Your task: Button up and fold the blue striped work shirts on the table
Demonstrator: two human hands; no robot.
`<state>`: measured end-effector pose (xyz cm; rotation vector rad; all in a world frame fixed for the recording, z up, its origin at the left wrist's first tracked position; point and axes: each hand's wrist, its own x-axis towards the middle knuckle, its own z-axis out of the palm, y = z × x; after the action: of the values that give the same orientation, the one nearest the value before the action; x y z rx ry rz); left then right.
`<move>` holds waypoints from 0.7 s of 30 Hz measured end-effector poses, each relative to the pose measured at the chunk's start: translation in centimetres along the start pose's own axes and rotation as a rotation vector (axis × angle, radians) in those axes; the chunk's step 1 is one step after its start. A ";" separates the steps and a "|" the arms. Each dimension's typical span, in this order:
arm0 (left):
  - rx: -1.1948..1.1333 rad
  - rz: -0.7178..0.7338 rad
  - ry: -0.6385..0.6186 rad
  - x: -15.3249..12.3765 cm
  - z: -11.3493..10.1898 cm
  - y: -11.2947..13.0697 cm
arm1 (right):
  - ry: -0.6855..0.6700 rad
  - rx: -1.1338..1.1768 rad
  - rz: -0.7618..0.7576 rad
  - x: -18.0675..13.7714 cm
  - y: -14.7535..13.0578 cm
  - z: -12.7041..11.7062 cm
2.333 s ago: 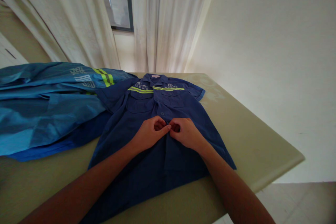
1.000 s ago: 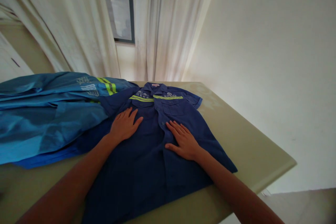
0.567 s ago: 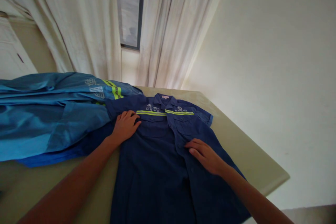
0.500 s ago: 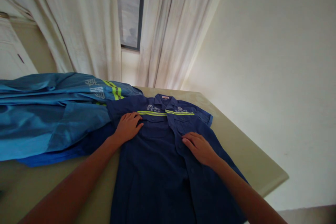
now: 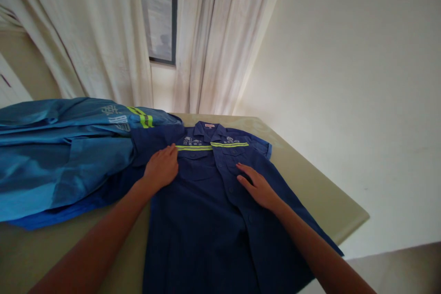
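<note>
A dark blue short-sleeved work shirt [image 5: 206,211] lies front up on the table, its collar at the far end and a yellow-green reflective stripe across the chest. At the left chest, by the end of the stripe, my left hand [image 5: 161,165] has its fingers bunched together on the fabric; its thumb is hidden. My right hand [image 5: 258,187] rests on the other front panel, below the pocket flap and beside the button edge, with fingers stretched out and thumb apart. The shirt's lower part runs out of view at the bottom.
A heap of lighter blue work clothes [image 5: 93,151] with reflective bands lies to the left, touching the shirt's sleeve. The pale table [image 5: 310,179] ends in a corner at the right, near a white wall [image 5: 344,78]. Curtains [image 5: 227,36] hang behind, beside a narrow window [image 5: 158,9].
My left hand has drawn its fingers together at the stripe's end. My right hand has slid slightly up the panel. The whole view has shifted a little.
</note>
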<state>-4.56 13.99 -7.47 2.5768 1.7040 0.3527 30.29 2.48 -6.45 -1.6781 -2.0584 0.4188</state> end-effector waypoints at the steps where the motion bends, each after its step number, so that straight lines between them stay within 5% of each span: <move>1: -0.048 0.107 -0.015 -0.8 0.0 2.1 | 0.008 -0.101 0.016 -1.0 1.2 -0.7; 5: -0.205 0.531 -0.152 -4.2 1.2 8.7 | -0.024 -0.379 0.148 -5.1 6.7 -2.5; 10: -0.186 0.603 -0.171 -4.2 2.7 9.0 | -0.022 -0.427 0.231 -5.7 10.5 -3.1; 13: -0.188 0.607 -0.098 -4.1 1.2 9.6 | -0.019 -0.409 0.224 -4.3 10.8 -2.9; 16: -0.243 0.719 -0.076 -6.5 -1.4 13.1 | -0.002 -0.357 0.214 -3.6 10.1 -3.2; 21: -0.133 0.859 -0.252 -12.7 -2.5 19.2 | 0.074 -0.185 0.018 -7.3 5.1 -4.7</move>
<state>7.56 -5.45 -4.31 2.9344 0.4161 0.1279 38.20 -3.81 -6.10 -1.7902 -2.0825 0.1730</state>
